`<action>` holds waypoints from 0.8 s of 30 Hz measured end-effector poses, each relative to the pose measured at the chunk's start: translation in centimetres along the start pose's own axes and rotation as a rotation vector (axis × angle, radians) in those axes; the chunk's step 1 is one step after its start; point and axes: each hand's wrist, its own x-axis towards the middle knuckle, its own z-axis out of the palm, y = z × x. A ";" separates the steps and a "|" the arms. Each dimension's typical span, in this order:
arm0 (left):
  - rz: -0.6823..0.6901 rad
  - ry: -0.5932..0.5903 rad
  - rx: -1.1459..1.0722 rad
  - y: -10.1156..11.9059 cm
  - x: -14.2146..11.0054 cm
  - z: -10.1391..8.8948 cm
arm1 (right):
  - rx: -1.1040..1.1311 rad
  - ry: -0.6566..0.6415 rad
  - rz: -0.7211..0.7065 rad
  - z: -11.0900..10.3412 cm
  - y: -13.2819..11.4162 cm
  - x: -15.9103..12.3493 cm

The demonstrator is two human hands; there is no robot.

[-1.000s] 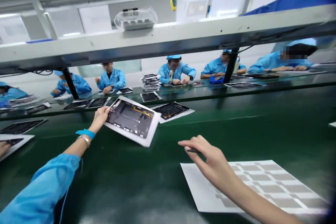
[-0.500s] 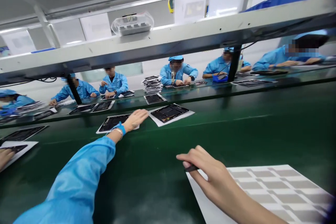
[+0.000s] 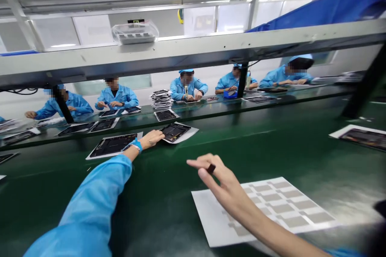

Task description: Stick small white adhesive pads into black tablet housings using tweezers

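Observation:
My left hand (image 3: 151, 139) reaches far across the green belt (image 3: 271, 148) and grips the near corner of a dark opened device on a white tray (image 3: 176, 131). Just left of it lies another such tray (image 3: 113, 145), which my left wrist passes beside. My right hand (image 3: 215, 174) hovers over the belt nearer to me, fingers pinched on a small dark piece (image 3: 211, 168). Under and right of it lies a white sheet of grey rectangular pads (image 3: 271, 207).
Another device tray (image 3: 360, 135) sits on the belt at the far right. Beyond the belt a bench (image 3: 193, 110) holds more trays and a stack of trays (image 3: 161, 99); several people in blue coats work there. A metal shelf rail (image 3: 193, 50) crosses overhead.
My left hand set the tilted tray down flat on the belt, then moved right to the neighbouring tray. My right hand stayed pinched on the dark piece. The view turned to the right.

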 end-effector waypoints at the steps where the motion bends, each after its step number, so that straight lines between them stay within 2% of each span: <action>1: -0.009 0.012 -0.005 0.4 -0.9 -1.0 | 0.011 0.030 0.037 -0.4 -0.3 0.2; 4: -0.012 0.035 -0.055 2.0 -4.0 -4.3 | 0.091 0.132 0.156 -1.6 -0.7 1.0; 6: 0.015 0.066 -0.121 3.5 -6.8 -6.2 | 0.165 0.263 0.209 -2.1 -0.3 1.7; 8: 0.100 0.101 -0.170 5.5 -10.3 -7.8 | 0.268 0.373 0.263 -2.5 0.6 2.3; 10: 0.189 0.121 -0.226 8.5 -14.2 -8.6 | 0.403 0.401 0.289 -2.7 1.6 2.8; 13: 0.316 0.108 -0.304 14.3 -20.0 -8.2 | 0.506 0.384 0.305 -2.8 2.9 3.3; 15: 0.356 0.196 -0.293 18.4 -23.2 -6.9 | 0.470 0.378 0.311 -2.7 3.5 3.5; 17: 0.306 0.277 -0.226 21.6 -25.3 -5.5 | 0.392 0.388 0.307 -2.6 3.9 3.6; 18: 0.301 0.276 -0.193 22.6 -25.7 -4.9 | 0.348 0.395 0.299 -2.5 4.0 3.6; 20: 0.341 0.198 -0.150 23.8 -25.0 -4.2 | 0.268 0.396 0.274 -2.5 3.8 3.6; 22: 0.350 0.073 -0.138 24.1 -22.3 -4.2 | 0.234 0.370 0.240 -2.5 3.2 3.3; 24: 0.290 0.032 -0.177 24.1 -18.3 -4.2 | 0.252 0.322 0.220 -2.4 2.2 2.6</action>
